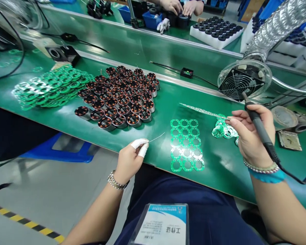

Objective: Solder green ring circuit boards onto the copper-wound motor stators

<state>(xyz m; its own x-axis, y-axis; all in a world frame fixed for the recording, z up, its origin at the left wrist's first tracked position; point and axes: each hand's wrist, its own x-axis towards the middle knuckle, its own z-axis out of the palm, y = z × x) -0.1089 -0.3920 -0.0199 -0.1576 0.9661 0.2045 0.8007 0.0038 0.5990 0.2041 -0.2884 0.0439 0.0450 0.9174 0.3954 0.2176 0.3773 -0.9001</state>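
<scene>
White covers wrap the thumb and a finger of my left hand [131, 156], which pinches a thin wire [157, 137] above the table's front edge. My right hand [253, 134] holds a soldering iron [259, 127], its tip pointing up towards the fan, and also pinches one end of a thin green board strip [202, 111] seen edge-on. Between my hands lies a green circuit board panel [185, 142] with rows of rings. Loose ring boards [223, 131] sit just left of my right hand.
Many copper-wound motor stators [123, 98] stand grouped left of centre, beside stacked green panels [53, 86]. A fan with a duct [237, 83] stands at the back right. Another person's hands [180, 6] work beyond the divider, near a white foam tray [215, 34].
</scene>
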